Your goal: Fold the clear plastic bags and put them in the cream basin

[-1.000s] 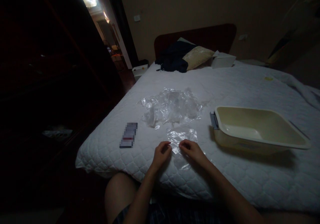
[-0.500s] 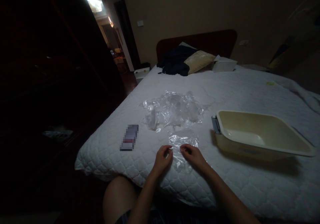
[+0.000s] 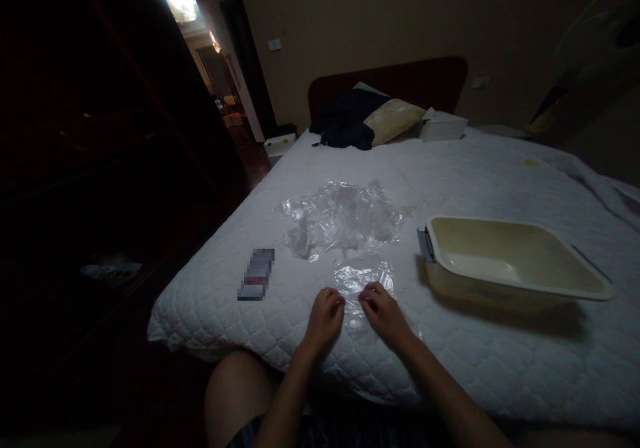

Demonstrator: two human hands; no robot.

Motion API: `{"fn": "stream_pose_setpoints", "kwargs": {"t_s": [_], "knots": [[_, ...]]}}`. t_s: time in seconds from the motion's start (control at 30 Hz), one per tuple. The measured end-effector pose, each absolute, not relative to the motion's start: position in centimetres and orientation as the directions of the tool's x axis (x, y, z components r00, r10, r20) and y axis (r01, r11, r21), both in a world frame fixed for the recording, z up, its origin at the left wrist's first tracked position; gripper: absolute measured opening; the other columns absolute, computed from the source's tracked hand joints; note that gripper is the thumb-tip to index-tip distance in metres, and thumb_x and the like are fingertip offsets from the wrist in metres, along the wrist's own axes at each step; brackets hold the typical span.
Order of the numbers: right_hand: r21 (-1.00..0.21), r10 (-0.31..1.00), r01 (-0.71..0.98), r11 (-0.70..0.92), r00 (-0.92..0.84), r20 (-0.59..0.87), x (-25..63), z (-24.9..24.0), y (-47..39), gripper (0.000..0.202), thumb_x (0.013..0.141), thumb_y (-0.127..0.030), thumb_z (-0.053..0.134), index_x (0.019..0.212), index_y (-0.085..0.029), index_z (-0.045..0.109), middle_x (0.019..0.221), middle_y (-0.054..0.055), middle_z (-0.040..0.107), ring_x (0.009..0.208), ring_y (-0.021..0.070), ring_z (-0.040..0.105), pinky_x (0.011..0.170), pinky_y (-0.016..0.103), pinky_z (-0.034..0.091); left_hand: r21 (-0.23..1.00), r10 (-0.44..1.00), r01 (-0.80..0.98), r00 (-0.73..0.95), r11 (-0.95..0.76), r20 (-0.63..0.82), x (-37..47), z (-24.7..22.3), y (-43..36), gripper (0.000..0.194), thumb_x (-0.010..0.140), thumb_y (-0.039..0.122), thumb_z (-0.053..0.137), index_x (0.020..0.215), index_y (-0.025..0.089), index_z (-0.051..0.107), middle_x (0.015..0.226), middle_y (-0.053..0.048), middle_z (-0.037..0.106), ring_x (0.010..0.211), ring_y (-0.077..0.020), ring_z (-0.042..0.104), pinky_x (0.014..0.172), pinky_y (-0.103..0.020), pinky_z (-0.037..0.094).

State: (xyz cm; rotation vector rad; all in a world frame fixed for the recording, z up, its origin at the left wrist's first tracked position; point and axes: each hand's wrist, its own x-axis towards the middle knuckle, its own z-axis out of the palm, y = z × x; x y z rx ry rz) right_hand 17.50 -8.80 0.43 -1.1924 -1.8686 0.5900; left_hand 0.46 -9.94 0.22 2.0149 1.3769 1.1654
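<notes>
A: Where's the small plastic bag (image 3: 363, 280) rel. to the hands?

B: Flat on the bed (image 3: 475, 168), right at the near edge, straight ahead of both. Left hand (image 3: 324, 316) and right hand (image 3: 383, 311) sit side by side, fingers curled, each pinching the bag's near edge. Equal reach, neither nearer.

A: Long axis?

B: Runs away from the person, roughly twd the crumpled plastic pile (image 3: 343, 218) just beyond it.

A: Other stuff?

B: Cream tub (image 3: 505, 261) off to the right, apart from the bag. Small dark box (image 3: 257, 273) to the left.
</notes>
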Motion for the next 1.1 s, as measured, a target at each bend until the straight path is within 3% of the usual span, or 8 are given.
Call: {"fn": "stream_pose_setpoints", "kwargs": {"t_s": [0.1, 0.3, 0.53, 0.7, 0.9, 1.1], "knots": [[-0.716, 0.901, 0.551, 0.429, -0.203, 0.383, 17.5, 0.5, -9.0, 0.018, 0.082, -0.019, 0.042, 0.093, -0.021, 0.056, 0.097, 0.006, 0.047, 0.079, 0.0159, 0.055, 0.071, 0.029, 0.046, 0.678, 0.887, 0.583, 0.191, -0.448, 0.421, 0.6, 0.5, -10.2, 0.017, 0.076, 0.009, 0.044, 0.083, 0.018, 0.057, 0.088, -0.006, 0.051, 0.087, -0.0183, 0.049, 0.078, -0.034, 0.042], [-0.648, 0.887, 0.607, 0.46, -0.277, 0.37, 17.6, 1.0, -9.2, 0.013, 0.08, -0.013, 0.042, 0.082, -0.021, 0.053, 0.083, 0.004, 0.05, 0.078, 0.018, 0.052, 0.071, 0.031, 0.044, 0.594, 0.87, 0.651, 0.236, -0.472, 0.433, 0.7, 0.7, -10.6, 0.018, 0.076, 0.008, 0.042, 0.083, 0.017, 0.056, 0.093, -0.007, 0.051, 0.091, -0.0203, 0.047, 0.081, -0.037, 0.041], [-0.633, 0.893, 0.631, 0.449, -0.291, 0.343, 17.3, 1.7, -9.2, 0.016, 0.08, -0.014, 0.041, 0.083, -0.018, 0.055, 0.081, 0.005, 0.054, 0.078, 0.0171, 0.052, 0.073, 0.03, 0.042, 0.551, 0.867, 0.683, 0.272, -0.48, 0.418, 0.7, 0.6, -10.6, 0.02, 0.072, 0.007, 0.043, 0.084, 0.017, 0.055, 0.093, -0.008, 0.05, 0.092, -0.0207, 0.046, 0.08, -0.037, 0.041], [-0.752, 0.931, 0.554, 0.357, -0.271, 0.243, 17.8, 2.6, -8.9, 0.019, 0.079, -0.021, 0.043, 0.09, -0.017, 0.059, 0.081, 0.005, 0.06, 0.074, 0.0166, 0.055, 0.07, 0.03, 0.043, 0.584, 0.874, 0.665, 0.243, -0.466, 0.421, 0.6, 0.6, -10.5, 0.018, 0.073, 0.008, 0.044, 0.084, 0.017, 0.055, 0.093, -0.007, 0.051, 0.092, -0.0201, 0.046, 0.081, -0.035, 0.04], [-0.955, 0.982, 0.262, 0.136, -0.166, 0.094, 19.0, 3.2, -7.9, 0.02, 0.073, -0.033, 0.053, 0.083, -0.017, 0.061, 0.078, 0.005, 0.064, 0.07, 0.0175, 0.058, 0.065, 0.029, 0.046, 0.612, 0.878, 0.642, 0.237, -0.462, 0.415, 0.6, 0.6, -10.4, 0.018, 0.072, 0.007, 0.044, 0.08, 0.018, 0.056, 0.092, -0.006, 0.051, 0.091, -0.0196, 0.047, 0.08, -0.034, 0.041], [-0.987, 0.999, 0.162, 0.002, 0.034, 0.008, 20.6, 3.3, -7.7, 0.029, 0.071, -0.042, 0.055, 0.078, -0.015, 0.061, 0.068, 0.005, 0.062, 0.057, 0.0154, 0.054, 0.053, 0.026, 0.042, 0.612, 0.876, 0.635, 0.254, -0.471, 0.411, 0.6, 0.6, -10.4, 0.016, 0.071, 0.009, 0.047, 0.079, 0.018, 0.057, 0.092, -0.006, 0.051, 0.091, -0.0196, 0.047, 0.081, -0.034, 0.04]]}}
